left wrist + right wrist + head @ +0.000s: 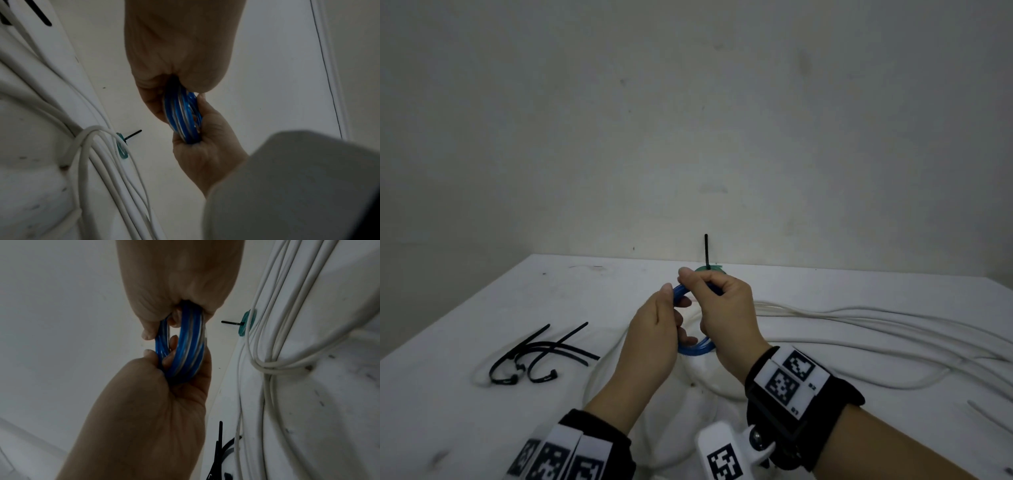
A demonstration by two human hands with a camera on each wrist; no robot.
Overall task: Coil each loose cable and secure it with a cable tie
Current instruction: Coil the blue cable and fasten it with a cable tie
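A small coil of blue cable (694, 350) is held upright above the white table (465, 342), between both hands. My left hand (654, 329) grips its left side with thumb on top and fingers through the loop. My right hand (722, 308) pinches the top and right side of the coil. The left wrist view shows the blue coil (180, 116) with several turns, and so does the right wrist view (185, 345). Loose black cable ties (541, 356) lie to the left. No tie shows on the blue coil.
A green coil (709, 269) with a black tie (706, 250) sticking up lies just behind the hands, near the wall. Long white cables (859, 325) sprawl over the right half of the table and loop under my hands.
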